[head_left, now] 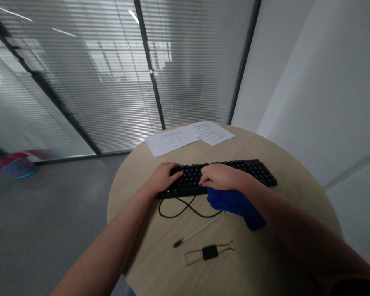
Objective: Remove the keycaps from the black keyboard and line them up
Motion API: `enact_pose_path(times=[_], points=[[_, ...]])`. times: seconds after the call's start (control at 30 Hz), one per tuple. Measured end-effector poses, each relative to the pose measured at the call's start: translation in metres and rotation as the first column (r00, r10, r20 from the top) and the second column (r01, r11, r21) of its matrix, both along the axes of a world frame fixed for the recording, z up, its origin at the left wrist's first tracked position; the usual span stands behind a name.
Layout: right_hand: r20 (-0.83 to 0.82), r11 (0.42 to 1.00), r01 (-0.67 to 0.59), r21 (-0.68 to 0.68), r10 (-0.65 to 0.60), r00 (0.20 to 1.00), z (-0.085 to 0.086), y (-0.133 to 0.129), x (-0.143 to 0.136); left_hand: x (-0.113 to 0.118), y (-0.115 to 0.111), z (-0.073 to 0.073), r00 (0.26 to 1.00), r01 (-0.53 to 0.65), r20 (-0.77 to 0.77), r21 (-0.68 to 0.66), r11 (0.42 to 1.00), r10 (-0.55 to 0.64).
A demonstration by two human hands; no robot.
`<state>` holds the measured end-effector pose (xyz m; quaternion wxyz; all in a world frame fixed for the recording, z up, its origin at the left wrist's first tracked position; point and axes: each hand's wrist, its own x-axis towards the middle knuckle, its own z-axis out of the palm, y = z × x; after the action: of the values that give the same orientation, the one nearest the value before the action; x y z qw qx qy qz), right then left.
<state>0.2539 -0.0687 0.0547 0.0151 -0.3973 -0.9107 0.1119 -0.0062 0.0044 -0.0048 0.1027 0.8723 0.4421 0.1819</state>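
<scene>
A black keyboard [191,177] lies across the round table, its keys facing up. My left hand [164,177] grips its left end, fingers at the far edge and thumb over the keys. Bunched in my right hand [222,176] is a blue cloth [234,202], which touches the keys near the keyboard's middle; the rest of it hangs toward me over the tabletop. My right hand hides some of the keys. The black cable [172,216] curls in loops in front of the keyboard.
Nearer me lie a thin brush [197,231] with a dark tip and a wire keycap puller [210,252] with a black middle. Printed papers [175,140] rest at the far side of the wooden table [296,176]. A red and blue basket [17,166] stands on the floor, left.
</scene>
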Motion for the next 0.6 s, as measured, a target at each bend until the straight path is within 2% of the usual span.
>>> enact_pose_path(times=[0.13, 0.23, 0.37, 0.6], points=[[0.012, 0.999, 0.001, 0.040, -0.002, 1.000, 0.001, -0.001, -0.001, 0.001, 0.000, 0.003, 1.000, -0.003, -0.008, 0.011, 1.000, 0.003], [-0.011, 0.999, -0.040, 0.015, 0.040, 0.999, 0.006, 0.004, 0.010, 0.001, -0.001, 0.004, 1.000, -0.003, -0.012, 0.006, 1.000, 0.003], [-0.060, 1.000, -0.017, 0.023, 0.019, 0.998, 0.008, 0.009, 0.022, 0.002, -0.001, 0.005, 1.000, 0.000, -0.011, -0.004, 1.000, 0.000], [0.038, 0.998, -0.005, -0.057, 0.007, 0.999, 0.004, 0.004, 0.014, 0.002, -0.002, 0.007, 1.000, -0.012, -0.004, -0.014, 1.000, 0.012]])
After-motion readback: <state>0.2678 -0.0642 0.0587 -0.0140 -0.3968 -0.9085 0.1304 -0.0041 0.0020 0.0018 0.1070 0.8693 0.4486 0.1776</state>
